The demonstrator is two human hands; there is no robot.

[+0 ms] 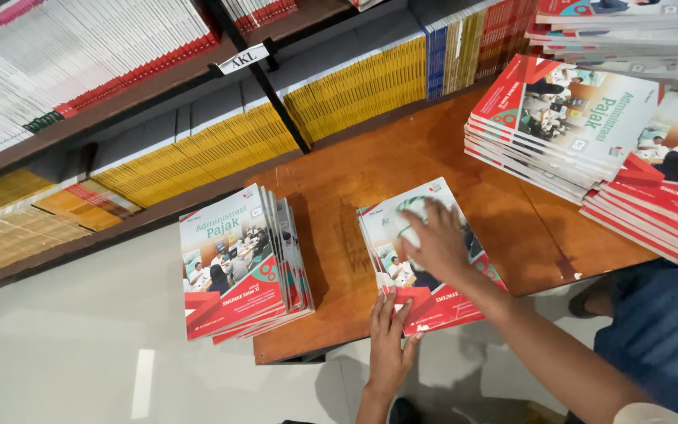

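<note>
We note a wooden table [433,157] with its near edge running from lower left to right. The middle stack of books [425,259] sits at that edge, its near corner overhanging. Bare wood lies open on both sides of it: a gap toward the left stack [241,263], which also overhangs, and a wider strip toward the tall right stack [563,122]. Our right hand [433,239] lies flat on the top cover, fingers spread, blurred. Our left hand [390,345] presses the stack's near edge, fingers straight and close together, tips touching the red cover corner. Neither hand is clamped on anything.
</note>
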